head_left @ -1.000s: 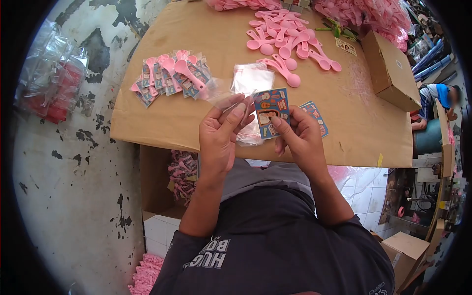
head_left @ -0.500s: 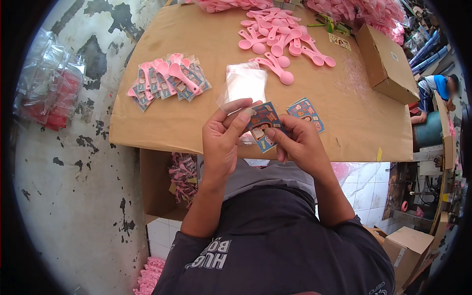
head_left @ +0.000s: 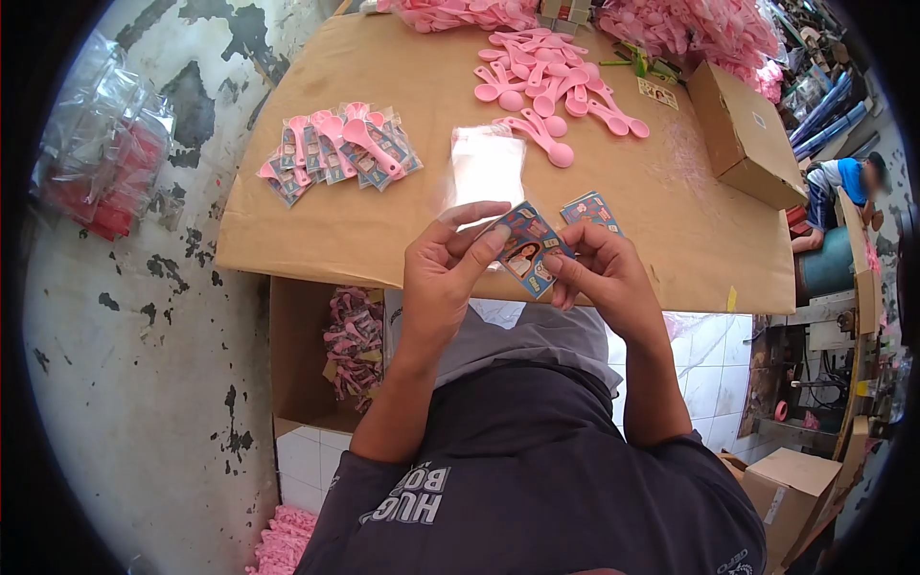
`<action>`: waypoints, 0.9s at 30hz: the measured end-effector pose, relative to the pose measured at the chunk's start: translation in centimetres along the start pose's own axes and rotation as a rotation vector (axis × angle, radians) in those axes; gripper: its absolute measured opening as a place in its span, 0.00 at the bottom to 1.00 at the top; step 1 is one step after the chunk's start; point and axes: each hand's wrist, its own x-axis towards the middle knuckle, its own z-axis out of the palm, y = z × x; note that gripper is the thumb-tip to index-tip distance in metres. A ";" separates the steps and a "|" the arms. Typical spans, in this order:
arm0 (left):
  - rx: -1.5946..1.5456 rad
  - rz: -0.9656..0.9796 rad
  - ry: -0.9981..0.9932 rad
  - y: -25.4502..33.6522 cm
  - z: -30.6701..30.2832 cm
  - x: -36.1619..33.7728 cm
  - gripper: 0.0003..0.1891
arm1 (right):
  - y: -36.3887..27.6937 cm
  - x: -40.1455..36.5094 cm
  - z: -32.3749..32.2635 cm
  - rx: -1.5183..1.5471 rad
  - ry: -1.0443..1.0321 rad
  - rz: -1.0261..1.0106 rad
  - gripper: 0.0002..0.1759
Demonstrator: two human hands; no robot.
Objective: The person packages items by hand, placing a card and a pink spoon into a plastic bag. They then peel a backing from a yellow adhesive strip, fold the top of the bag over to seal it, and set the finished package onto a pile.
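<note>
A blue printed card is held between my two hands above the table's front edge. My left hand pinches its left corner with thumb and fingers. At the card's right side, my right hand grips it with the thumb on the printed face. Beyond my left hand lies a stack of clear plastic bags. More printed cards rest on the table just past my right hand. To the left, a cluster of bagged pink spoons with cards lies overlapping.
Loose pink measuring spoons are heaped at the back, with bulk bags of pink spoons behind. A cardboard box stands at the right. Under the table, an open carton holds packed spoons. A person sits far right.
The card has turned slightly and its printed face shows more plainly. Both hands have stayed closed on it, and the whole view has shifted a little.
</note>
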 end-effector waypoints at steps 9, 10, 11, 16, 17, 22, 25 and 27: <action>-0.033 0.003 -0.064 -0.4 1.8 -1.7 0.17 | -0.1 -1.2 1.9 0.100 0.186 -0.234 0.09; -0.033 0.012 -0.071 -0.3 1.8 -1.8 0.17 | 0.1 -1.3 1.9 0.096 0.186 -0.244 0.09; -0.041 0.010 -0.076 -0.1 1.8 -1.9 0.17 | 0.2 -1.5 1.9 0.070 0.189 -0.222 0.10; -0.043 -0.011 -0.103 -0.5 1.8 -2.1 0.18 | 0.7 -2.1 2.6 0.073 0.227 -0.228 0.10; -0.044 -0.056 -0.123 -0.8 1.9 -2.1 0.18 | 0.8 -2.1 2.9 0.076 0.262 -0.268 0.10; 0.015 -0.083 -0.175 -1.1 2.1 -1.6 0.18 | 0.8 -2.1 2.5 0.086 0.299 -0.293 0.09; -0.138 -0.023 -0.125 -1.5 2.0 -0.5 0.19 | 0.9 -1.8 1.9 0.070 0.256 -0.230 0.09; -0.239 -0.044 -0.112 -1.1 2.0 -0.1 0.22 | 1.0 -1.6 1.4 0.015 0.203 -0.174 0.09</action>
